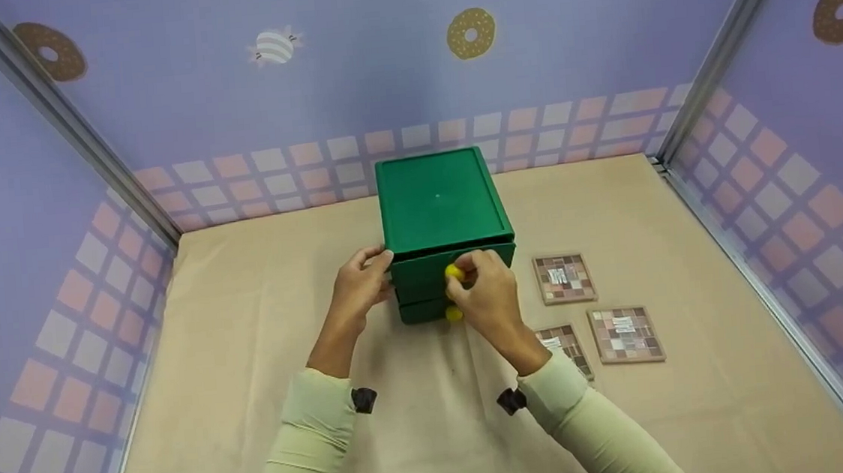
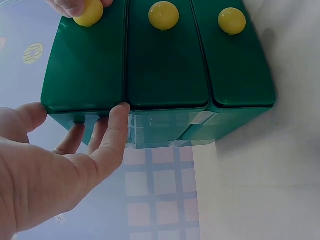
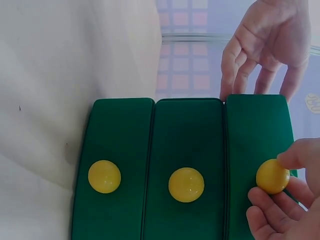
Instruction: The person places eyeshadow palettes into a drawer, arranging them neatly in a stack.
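A green cabinet (image 1: 440,201) with three stacked drawers stands toward the back of the table. Each drawer front carries a round yellow knob. My right hand (image 1: 490,299) pinches the top drawer's yellow knob (image 3: 272,177) between thumb and fingers. Along the cabinet's left side, my left hand (image 1: 356,287) rests its fingertips, with the thumb at the upper front corner. The middle knob (image 2: 163,16) and the bottom knob (image 2: 232,21) are untouched. Above the top drawer front (image 1: 417,276), a dark gap shows under the cabinet's lid.
Right of the cabinet lie three square palettes with coloured patches: one farther back (image 1: 564,279), one at the right (image 1: 626,335), and one (image 1: 571,345) partly covered by my right sleeve. Patterned walls (image 1: 377,59) enclose the cloth-covered table (image 1: 249,340) at the back and sides.
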A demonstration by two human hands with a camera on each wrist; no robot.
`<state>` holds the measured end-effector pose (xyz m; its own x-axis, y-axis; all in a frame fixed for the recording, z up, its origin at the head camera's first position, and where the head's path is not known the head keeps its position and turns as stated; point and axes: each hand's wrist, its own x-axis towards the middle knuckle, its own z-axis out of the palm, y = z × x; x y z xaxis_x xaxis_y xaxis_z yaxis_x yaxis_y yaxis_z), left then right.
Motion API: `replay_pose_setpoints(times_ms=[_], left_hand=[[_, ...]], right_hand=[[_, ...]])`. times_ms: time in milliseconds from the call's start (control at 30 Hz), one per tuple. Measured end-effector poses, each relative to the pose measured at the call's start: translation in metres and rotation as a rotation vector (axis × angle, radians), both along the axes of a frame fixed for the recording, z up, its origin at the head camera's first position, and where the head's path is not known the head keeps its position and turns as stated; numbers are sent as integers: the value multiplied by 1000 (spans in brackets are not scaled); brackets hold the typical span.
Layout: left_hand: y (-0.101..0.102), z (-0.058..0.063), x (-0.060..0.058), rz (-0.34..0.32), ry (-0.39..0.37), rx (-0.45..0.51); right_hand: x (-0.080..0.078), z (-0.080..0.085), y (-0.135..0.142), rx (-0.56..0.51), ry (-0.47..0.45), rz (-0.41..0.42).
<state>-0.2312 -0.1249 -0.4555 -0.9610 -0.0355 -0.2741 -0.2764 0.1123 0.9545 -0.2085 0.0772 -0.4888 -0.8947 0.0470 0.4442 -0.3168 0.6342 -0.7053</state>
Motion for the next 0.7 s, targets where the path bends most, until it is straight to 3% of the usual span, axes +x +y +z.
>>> replay_pose_setpoints(times_ms=[700], left_hand=[[0, 1, -1, -12, 0, 32]], right_hand=[[37, -1, 7, 22, 32, 3]])
